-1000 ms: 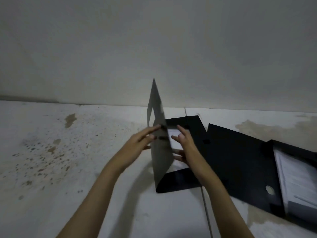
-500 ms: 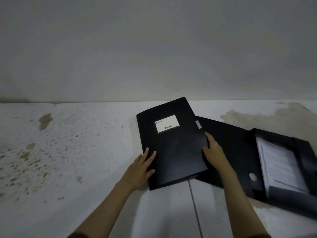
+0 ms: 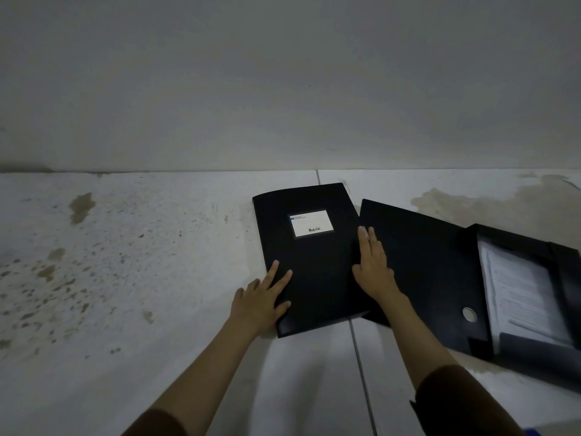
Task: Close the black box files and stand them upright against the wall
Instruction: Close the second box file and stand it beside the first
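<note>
Two flat, spread hands, your left hand (image 3: 262, 298) and right hand (image 3: 374, 267), press the closed box file (image 3: 309, 265) lying short of the wall (image 3: 283, 89); lifting it carelessly could spring its cover or snag the open file (image 3: 471, 284) touching its side.

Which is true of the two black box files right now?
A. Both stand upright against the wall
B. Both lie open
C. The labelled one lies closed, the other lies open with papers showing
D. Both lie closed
C: the labelled box file lies flat and closed under both hands, while the open box file shows papers inside.
</note>
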Demonstrator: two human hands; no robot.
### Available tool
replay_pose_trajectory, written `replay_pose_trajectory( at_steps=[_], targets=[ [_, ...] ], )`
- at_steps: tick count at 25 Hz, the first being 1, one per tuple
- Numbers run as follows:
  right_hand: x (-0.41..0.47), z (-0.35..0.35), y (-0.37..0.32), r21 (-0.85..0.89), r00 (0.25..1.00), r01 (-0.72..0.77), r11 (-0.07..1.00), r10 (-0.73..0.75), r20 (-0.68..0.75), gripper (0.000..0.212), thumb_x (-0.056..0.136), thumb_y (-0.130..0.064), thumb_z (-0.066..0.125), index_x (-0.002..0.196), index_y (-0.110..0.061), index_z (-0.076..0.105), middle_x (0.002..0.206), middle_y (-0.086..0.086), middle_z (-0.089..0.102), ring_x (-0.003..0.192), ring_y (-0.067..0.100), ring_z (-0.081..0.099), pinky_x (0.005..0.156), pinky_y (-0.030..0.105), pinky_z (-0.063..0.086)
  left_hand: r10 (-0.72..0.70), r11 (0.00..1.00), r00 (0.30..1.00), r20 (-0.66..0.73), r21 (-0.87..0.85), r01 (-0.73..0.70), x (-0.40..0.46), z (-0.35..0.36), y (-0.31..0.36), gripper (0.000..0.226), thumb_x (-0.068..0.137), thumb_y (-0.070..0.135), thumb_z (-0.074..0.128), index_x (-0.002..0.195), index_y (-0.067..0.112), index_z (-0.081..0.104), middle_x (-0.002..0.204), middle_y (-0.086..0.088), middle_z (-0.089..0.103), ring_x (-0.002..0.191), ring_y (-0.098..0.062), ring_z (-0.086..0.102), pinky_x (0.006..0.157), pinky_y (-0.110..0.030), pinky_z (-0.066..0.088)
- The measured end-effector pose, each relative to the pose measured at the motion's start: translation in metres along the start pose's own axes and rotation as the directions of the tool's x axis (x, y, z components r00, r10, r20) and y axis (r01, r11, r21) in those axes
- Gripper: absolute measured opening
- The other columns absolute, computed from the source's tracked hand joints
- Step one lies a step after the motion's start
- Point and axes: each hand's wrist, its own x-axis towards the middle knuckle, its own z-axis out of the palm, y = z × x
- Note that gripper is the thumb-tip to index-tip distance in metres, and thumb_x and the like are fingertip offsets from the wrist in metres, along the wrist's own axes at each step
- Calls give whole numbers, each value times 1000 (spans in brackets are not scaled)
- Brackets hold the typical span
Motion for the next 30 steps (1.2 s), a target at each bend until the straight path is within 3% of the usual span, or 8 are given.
replay_pose_trajectory(
  at_steps=[4,8,11,13,15,19,26,30],
  targets=[
    [14,2,-8,-161,990,-44,986,65,129,74,90,-13,36,147,-28,-8,157,-8,-20,145,27,-12,108,68,11,-18,1000,1000,15,-4,18,0,-3,3,65,93,47,35,147,39,-2,159,9,-17,139,-27,28,110,-46,31],
    [24,-14,-2,-59,969,-35,998,48,241,75,88,-15,44,147,-28,-1,158,-8,-15,144,35,1,115,55,13,-4,983,998,-58,-181,-6,-1,0,4,67,93,38,43,148,33,6,160,5,-12,139,-26,29,110,-40,34],
    [16,-23,0,125,977,-57,991,30,209,74,88,-13,51,147,-27,9,158,2,-10,142,35,14,116,45,18,-95,769,988,-118,-640,-2,-7,8,9,77,90,18,53,148,19,3,159,-5,-11,146,-25,11,116,-34,23],
    [4,-20,-2,250,985,-143,957,113,133,77,87,-15,55,147,-24,8,156,12,-2,138,36,23,111,41,26,-168,588,980,-111,-809,9,-14,7,9,75,89,11,55,147,14,7,157,-10,9,142,-23,21,113,-32,28],
    [-10,-15,-8,361,984,-173,916,152,88,78,86,-14,56,147,-17,8,151,18,21,132,34,35,100,34,34,-179,473,978,-110,-881,-12,-21,0,4,64,88,6,55,143,13,21,146,-8,36,122,-16,42,99,-26,38],
    [-31,3,-34,559,978,-167,812,206,-7,67,85,-11,58,143,-11,23,140,16,44,119,29,48,87,28,39,-284,386,949,-138,-922,-18,-39,-10,-17,58,87,9,59,137,14,30,129,3,41,117,-18,45,94,-28,39],
    [-56,48,-129,681,998,-13,732,52,-37,50,88,-16,56,133,-15,36,131,13,52,100,20,51,83,28,43,-579,351,746,-329,-927,-136,-90,-44,-95,43,83,9,61,116,24,37,136,-7,37,120,-27,48,94,-36,44],
    [-69,74,-215,712,991,128,690,-115,-68,45,88,-14,56,129,-19,40,130,9,53,99,16,50,83,27,41,-726,207,614,-311,-949,-236,-142,-70,-154,50,88,24,58,131,21,33,141,-8,41,118,-27,50,91,-37,45]
  ],
)
